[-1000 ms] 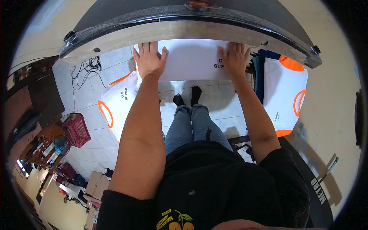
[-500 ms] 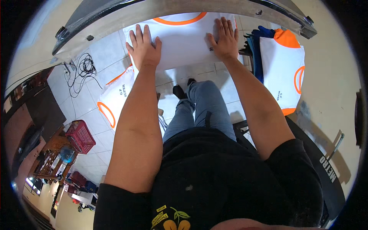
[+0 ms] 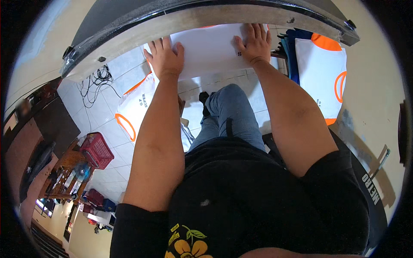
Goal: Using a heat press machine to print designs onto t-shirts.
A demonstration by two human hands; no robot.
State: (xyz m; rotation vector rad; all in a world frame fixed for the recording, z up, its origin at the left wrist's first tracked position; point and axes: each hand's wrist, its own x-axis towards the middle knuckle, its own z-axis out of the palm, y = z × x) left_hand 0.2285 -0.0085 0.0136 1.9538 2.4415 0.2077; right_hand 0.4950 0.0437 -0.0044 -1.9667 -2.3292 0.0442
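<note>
A white shirt with orange trim lies spread on a flat surface in front of me, below the lower edge of a wide grey plate. My left hand rests palm down on the shirt's left side, fingers spread. On its right side my right hand lies flat too, beside a small dark print. The fingertips of both hands reach the plate's edge, which hides most of the orange collar. Neither hand grips anything.
At right, a white shirt with orange trim lies by dark blue cloth. Another white shirt hangs or lies to the left, which I cannot tell. Farther left are tangled cables, a red basket and a fan.
The plate's edge now covers more of the collar and reaches my fingertips. My hands stay flat on the shirt. The view has shifted slightly, and only one foot shows where two did.
</note>
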